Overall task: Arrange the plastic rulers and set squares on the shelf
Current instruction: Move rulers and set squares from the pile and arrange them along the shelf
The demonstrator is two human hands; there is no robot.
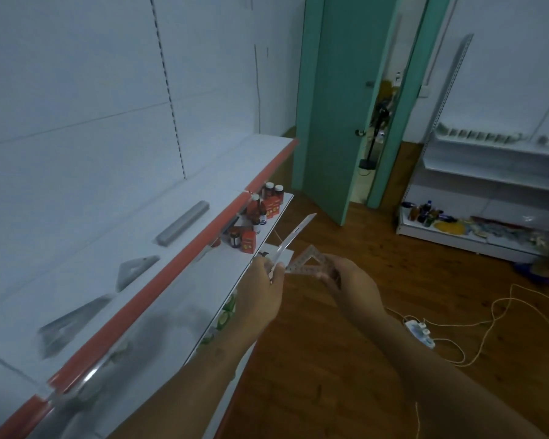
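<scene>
Rulers and set squares are split between our hands and the shelf (76, 236). Our left hand (260, 291) pinches a clear straight ruler (293, 239) that angles up and away over the floor. Our right hand (351, 288) grips a clear set square (308, 261) by its lower edge, its corner touching the ruler. On the white top shelf lie a grey ruler case (183, 223) and two more set squares (137, 269) (70, 324), well apart in a row behind the red edge strip (159, 286). Medicine bottles and red boxes (257, 217) stand on the lower shelf.
</scene>
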